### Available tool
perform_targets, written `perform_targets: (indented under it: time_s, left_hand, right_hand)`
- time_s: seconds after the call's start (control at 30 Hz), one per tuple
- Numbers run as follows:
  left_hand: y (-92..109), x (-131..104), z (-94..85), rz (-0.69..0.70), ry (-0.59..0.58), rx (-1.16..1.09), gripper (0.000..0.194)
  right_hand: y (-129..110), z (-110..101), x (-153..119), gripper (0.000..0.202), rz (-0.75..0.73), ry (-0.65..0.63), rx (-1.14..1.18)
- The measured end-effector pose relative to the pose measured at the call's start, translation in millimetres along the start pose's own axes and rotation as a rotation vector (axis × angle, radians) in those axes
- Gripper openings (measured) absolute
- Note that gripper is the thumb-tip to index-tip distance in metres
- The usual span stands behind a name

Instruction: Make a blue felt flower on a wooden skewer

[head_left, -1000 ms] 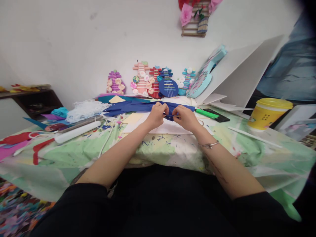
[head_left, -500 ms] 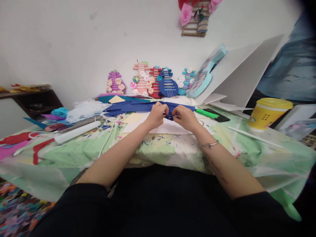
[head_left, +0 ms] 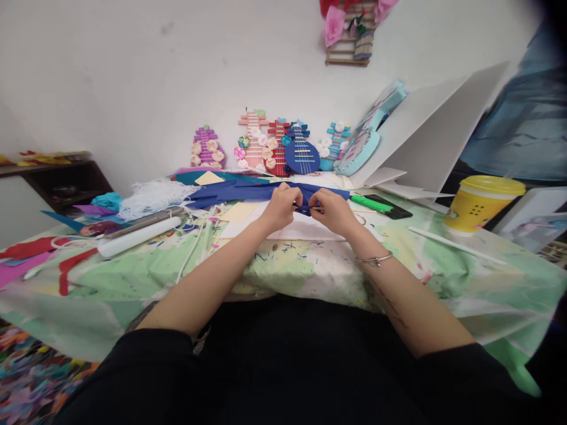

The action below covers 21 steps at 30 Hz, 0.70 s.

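Over a white sheet [head_left: 305,230] on the table, my left hand [head_left: 282,208] is closed in a pinch on a small dark blue piece [head_left: 303,211], perhaps paper or cloth. From the other side, my right hand [head_left: 332,210] meets it, fingers pinched around a thin pale stick [head_left: 317,208] whose tip reaches the blue piece. Fingers hide much of that piece. Just behind both hands lie larger blue sheets [head_left: 212,193].
A green-handled tool [head_left: 371,203] lies right of my hands by a black flat object [head_left: 398,210]. Farther right stands a yellow-lidded cup [head_left: 481,203]. Decorated lute-shaped crafts [head_left: 302,156] lean at the wall. A white roll [head_left: 139,236] and white string [head_left: 153,198] lie left.
Almost nothing differs. Both hands stay in place, with only a slight shift of the dark blue piece between the fingers.
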<state>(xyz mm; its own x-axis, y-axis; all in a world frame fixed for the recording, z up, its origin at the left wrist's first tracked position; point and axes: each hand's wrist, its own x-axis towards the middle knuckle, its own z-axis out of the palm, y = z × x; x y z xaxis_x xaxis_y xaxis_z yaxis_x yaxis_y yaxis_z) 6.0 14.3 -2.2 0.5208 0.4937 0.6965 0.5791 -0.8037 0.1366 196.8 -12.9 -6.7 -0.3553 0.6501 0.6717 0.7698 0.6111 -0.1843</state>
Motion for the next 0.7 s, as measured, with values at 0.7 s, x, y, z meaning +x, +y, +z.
perform_targets:
  time_s: [0.7]
  left_hand:
    - [1.0,0.1,-0.8,-0.002,-0.023,0.028,0.028]
  right_hand:
    - [-2.4,-2.3,0.5,0.012,-0.001,-0.007,-0.002]
